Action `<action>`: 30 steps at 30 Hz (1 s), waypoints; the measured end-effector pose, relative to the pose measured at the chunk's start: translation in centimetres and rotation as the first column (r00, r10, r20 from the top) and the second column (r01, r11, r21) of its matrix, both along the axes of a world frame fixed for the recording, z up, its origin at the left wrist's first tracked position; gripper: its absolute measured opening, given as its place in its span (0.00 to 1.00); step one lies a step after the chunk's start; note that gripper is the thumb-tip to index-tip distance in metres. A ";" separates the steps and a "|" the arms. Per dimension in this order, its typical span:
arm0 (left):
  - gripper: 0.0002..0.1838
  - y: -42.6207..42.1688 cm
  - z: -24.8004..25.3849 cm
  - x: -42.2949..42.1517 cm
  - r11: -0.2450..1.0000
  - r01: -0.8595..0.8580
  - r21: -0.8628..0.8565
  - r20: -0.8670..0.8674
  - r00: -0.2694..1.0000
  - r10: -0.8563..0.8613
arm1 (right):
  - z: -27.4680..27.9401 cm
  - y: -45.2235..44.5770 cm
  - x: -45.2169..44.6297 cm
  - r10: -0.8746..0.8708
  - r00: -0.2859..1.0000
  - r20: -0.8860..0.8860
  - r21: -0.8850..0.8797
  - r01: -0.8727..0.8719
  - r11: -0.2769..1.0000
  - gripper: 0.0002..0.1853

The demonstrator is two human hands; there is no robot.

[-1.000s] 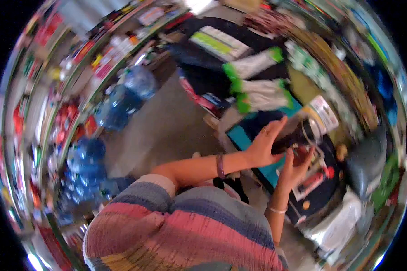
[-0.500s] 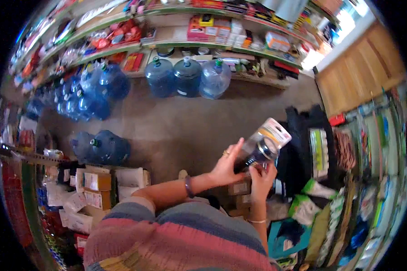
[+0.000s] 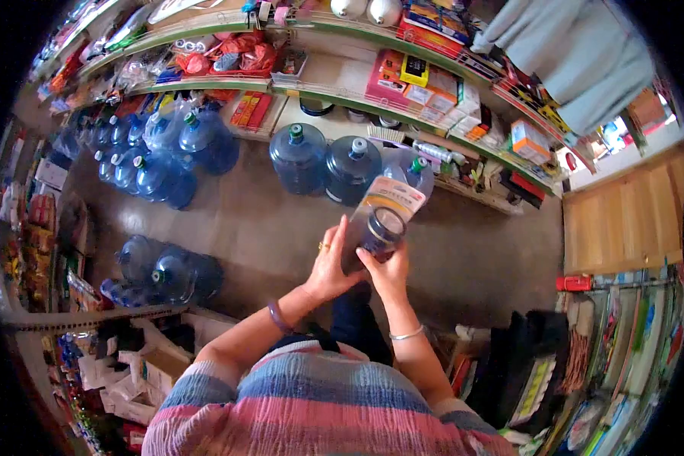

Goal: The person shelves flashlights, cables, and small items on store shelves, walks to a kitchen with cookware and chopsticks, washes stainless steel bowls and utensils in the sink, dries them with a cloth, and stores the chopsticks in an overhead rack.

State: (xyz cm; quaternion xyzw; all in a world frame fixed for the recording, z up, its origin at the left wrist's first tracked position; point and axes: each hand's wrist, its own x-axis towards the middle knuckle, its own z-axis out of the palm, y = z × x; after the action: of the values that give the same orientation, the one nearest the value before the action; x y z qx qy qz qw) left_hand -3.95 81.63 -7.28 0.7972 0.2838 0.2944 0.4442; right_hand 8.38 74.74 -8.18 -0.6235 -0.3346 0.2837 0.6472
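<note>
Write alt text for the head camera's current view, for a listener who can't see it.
The left hand and right hand of a person in a striped sweater hold up a carded plastic package. Beyond it, large blue jugs stand on the floor before stocked shelves.

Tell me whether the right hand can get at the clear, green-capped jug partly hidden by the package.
Probably not as things stand: the right hand is holding the package, and the jug appears to stand farther off on the floor, beyond that package.
</note>
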 end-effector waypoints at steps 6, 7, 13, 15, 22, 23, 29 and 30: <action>0.55 14.8 -1.0 7.9 0.974 -0.216 0.066 -0.252 0.941 0.225 | -2.8 18.2 8.6 0.025 0.984 0.174 -0.005 -0.024 1.000 0.36; 0.54 17.9 -0.7 9.2 0.964 -0.237 0.117 -0.313 0.913 0.263 | -2.3 21.9 9.8 0.030 0.974 0.224 0.007 -0.032 0.999 0.36; 0.50 33.4 -5.4 14.3 0.937 -0.341 0.083 -0.324 0.880 0.349 | -4.8 38.8 15.7 0.062 0.939 0.337 -0.177 -0.001 0.984 0.31; 0.50 38.7 -8.4 16.2 0.929 -0.321 -0.183 -0.215 0.935 0.280 | -6.9 44.8 18.0 0.109 0.941 0.319 -0.123 -0.073 0.990 0.28; 0.44 56.9 -17.2 24.7 0.950 -0.269 -0.160 -0.101 0.962 0.255 | -15.7 62.8 26.7 -0.036 0.951 0.306 -0.235 0.112 0.965 0.29; 0.44 58.7 -18.6 26.0 0.954 -0.253 -0.163 -0.096 0.966 0.240 | -16.8 64.8 28.2 -0.050 0.946 0.319 -0.234 0.130 0.964 0.28; 0.42 67.4 -25.5 34.4 0.973 -0.163 -0.161 -0.109 0.983 0.147 | -20.6 73.3 34.3 -0.056 0.834 0.549 -0.301 0.260 0.917 0.27; 0.41 68.7 -26.0 35.8 0.965 -0.095 -0.244 -0.078 0.994 0.078 | -21.7 74.6 35.8 -0.077 0.809 0.583 -0.280 0.289 0.915 0.27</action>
State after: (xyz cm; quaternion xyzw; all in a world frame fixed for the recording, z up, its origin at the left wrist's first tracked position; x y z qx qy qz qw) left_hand 31.85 150.34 -33.32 0.7320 0.3676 0.2486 0.5170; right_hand 44.19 149.30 -29.88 -0.8151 -0.3897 0.0790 0.4213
